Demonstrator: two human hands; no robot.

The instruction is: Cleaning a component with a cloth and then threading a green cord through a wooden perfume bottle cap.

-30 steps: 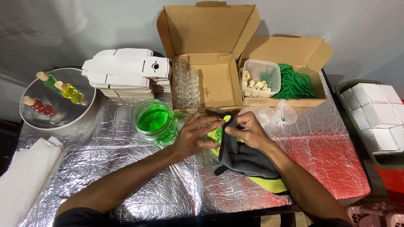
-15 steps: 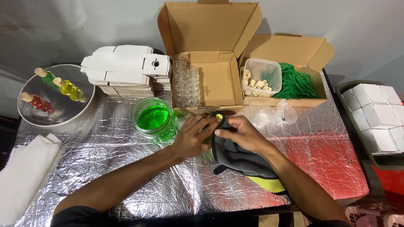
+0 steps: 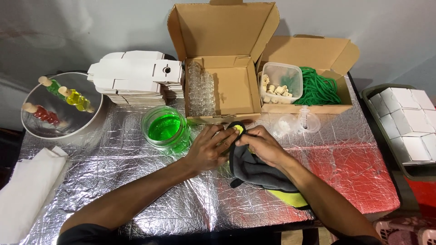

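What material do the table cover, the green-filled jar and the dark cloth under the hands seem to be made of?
Table cover: probably metallised foil, silver, shiny and creased all over.
Jar: clear glass or plastic, it cannot be told which; the green liquid shows through the wall.
Dark cloth: soft grey fabric with a yellow-green part; matte and folded, and both hands press on it.

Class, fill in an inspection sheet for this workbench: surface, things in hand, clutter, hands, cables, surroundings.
Surface: table covered in crinkled silver foil.
Things in hand: grey and yellow cloth wrapped around a small yellow-green item, mostly hidden.
Clutter: jar of green liquid; stack of flat white cartons; open cardboard box with clear small bottles; second box with green cord and a tub of corks; bowl of coloured corked bottles.
Hands: left hand and right hand both grip the cloth.
Cables: nothing seen.
Surroundings: tray of white boxes at right; white cloth at left.
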